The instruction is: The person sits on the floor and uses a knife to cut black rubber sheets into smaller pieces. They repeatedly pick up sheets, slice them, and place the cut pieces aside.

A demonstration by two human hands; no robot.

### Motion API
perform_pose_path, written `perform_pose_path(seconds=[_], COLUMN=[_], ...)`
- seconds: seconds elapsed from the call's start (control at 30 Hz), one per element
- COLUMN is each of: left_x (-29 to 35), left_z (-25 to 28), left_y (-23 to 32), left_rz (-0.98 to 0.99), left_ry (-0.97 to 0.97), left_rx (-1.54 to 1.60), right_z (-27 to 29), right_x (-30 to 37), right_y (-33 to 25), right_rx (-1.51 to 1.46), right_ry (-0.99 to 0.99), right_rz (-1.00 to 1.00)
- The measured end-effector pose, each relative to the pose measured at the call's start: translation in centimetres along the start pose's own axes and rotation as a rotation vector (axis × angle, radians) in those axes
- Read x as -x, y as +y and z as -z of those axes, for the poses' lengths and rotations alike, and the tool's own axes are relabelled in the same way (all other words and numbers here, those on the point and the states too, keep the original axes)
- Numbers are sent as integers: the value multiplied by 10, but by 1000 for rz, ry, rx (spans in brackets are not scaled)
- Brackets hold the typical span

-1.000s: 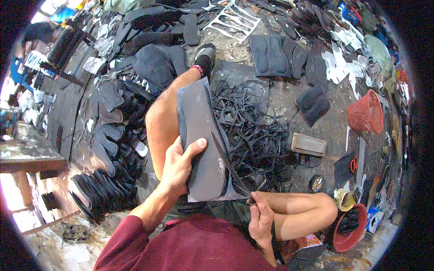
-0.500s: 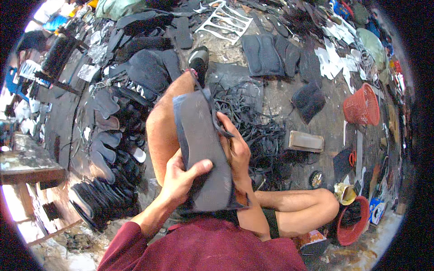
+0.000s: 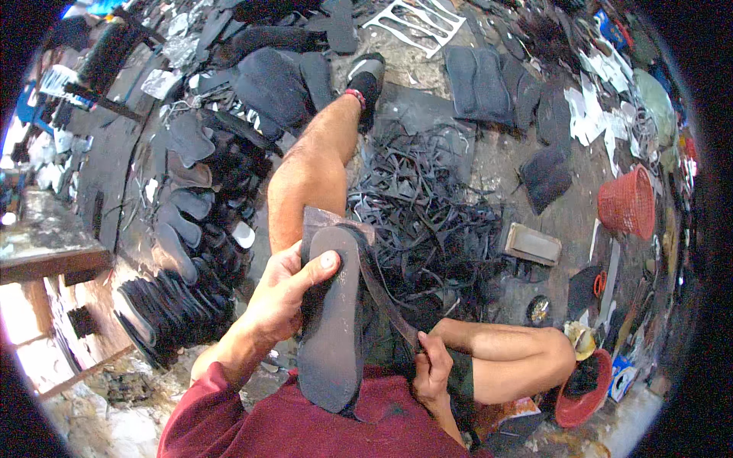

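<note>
My left hand [image 3: 281, 296] is closed around a dark grey shoe sole [image 3: 332, 328], with the thumb pressed flat on its upper face. The sole stands lengthwise in front of my maroon shirt. At its far end a piece of thin dark sheet [image 3: 324, 219] sticks out beyond the rounded edge. From that end a long narrow black strip [image 3: 382, 294] runs along the right side, hanging apart from the sole. My right hand [image 3: 434, 368] pinches the strip's near end, low and to the right of the sole. The underside of the sole is hidden.
A heap of black cut strips [image 3: 420, 206] lies on the floor beyond my hands. Stacked dark soles [image 3: 172, 324] stand at left, near a wooden bench [image 3: 53, 259]. At right are a pale block [image 3: 533, 244], orange-handled scissors [image 3: 599, 284] and a red basket [image 3: 626, 202].
The sole has come nearer my body and now shows its narrow outline. My right hand has moved from its side down toward me, drawing the strip away from the edge.
</note>
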State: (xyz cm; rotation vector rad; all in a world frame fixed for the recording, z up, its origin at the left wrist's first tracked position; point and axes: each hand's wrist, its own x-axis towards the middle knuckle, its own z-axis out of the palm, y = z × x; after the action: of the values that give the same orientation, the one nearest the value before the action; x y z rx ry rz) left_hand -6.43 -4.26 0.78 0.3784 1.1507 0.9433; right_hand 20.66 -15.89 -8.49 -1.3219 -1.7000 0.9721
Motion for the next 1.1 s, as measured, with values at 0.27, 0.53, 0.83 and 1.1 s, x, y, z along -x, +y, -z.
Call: perform_pose_path(seconds=[0.27, 0.53, 0.83, 1.1], left_x=[-9, -15, -36, -23], left_z=[-3, -1, 17, -82], left_y=[9, 9, -5, -30], left_rz=[35, 95, 250, -436], left_ry=[-100, -178, -722, -179], left_rx=[-197, -374, -421, 309], right_z=[42, 69, 88, 68], right_x=[-96, -204, -254, -116], right_y=[-15, -57, -45, -75], right_rx=[216, 290, -235, -509], right_ry=[-221, -607, -1119, 125], right_rz=[45, 62, -334, -367])
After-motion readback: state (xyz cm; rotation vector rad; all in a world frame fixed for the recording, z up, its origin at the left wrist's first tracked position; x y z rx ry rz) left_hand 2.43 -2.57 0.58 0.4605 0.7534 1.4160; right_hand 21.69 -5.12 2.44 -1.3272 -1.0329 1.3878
